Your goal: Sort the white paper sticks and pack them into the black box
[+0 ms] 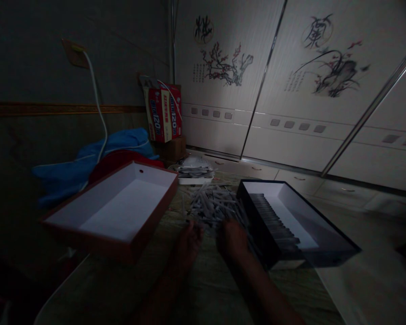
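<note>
On the table, a loose pile of thin greyish pen-like sticks [211, 201] lies between two open boxes. My left hand [188, 241] is at the near left edge of this pile, its fingers curled in a pinch. What it pinches is too dark and small to tell. At the pile's near right side, my right hand [235, 237] reaches in with fingers closed. Its fingertips are largely hidden and blurred, so I cannot make out what is in them. In the dark box [328, 228] on the right, a row of similar sticks [275, 221] lies side by side along the left wall.
A reddish-brown box [155, 216] with a white inside stands at the left. Behind the pile is a white tray [196, 181] with more sticks. A blue bag [122, 142], a white cable [96, 99] and a red printed carton [164, 113] are farther back, near sliding doors [219, 131].
</note>
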Tool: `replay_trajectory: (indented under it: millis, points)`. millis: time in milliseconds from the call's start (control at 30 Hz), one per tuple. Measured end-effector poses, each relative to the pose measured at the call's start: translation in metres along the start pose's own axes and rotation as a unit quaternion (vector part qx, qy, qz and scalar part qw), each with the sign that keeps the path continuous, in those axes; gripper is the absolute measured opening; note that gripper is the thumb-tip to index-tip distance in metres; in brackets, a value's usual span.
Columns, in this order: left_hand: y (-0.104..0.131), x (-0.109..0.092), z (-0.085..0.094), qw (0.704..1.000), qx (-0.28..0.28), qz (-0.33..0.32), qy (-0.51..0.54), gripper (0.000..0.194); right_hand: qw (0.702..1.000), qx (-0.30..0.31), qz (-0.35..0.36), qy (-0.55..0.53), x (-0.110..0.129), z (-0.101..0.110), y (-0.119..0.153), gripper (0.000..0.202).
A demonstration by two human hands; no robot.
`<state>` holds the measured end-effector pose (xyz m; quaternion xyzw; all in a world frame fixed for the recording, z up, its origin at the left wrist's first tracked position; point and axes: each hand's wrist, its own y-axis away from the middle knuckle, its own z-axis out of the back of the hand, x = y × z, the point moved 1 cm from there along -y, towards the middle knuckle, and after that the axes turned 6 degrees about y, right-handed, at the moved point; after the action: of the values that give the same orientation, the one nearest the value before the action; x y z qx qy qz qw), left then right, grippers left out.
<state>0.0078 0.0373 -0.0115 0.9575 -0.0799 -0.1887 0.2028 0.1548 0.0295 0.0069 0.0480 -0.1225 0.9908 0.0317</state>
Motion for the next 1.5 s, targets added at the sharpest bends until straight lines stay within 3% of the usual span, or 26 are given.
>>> replay_trajectory:
  millis: [367,733,900,1167,1500]
  points:
    - [0.003,-0.001,-0.003,0.999,0.016,-0.002,-0.029,0.017,0.998,-0.040,0.016,-0.046,-0.011,0.002,0.007,0.015]
    - [0.000,0.002,0.001,0.996,0.039,-0.011,-0.074,0.007,0.981,-0.093,0.013,-0.170,-0.016,0.005,0.012,0.011]
    - [0.002,0.003,0.000,0.996,0.036,-0.012,-0.082,0.007,0.944,-0.110,0.010,-0.311,-0.012,0.012,0.018,0.009]
    - [0.005,0.010,-0.003,0.985,0.066,-0.051,-0.151,0.013,0.864,-0.105,-0.067,-0.489,-0.005,0.012,0.049,0.023]
    - [0.010,0.013,-0.004,0.969,0.090,-0.064,-0.220,0.027,0.868,-0.097,-0.081,-0.480,-0.007,0.001,0.051,0.021]
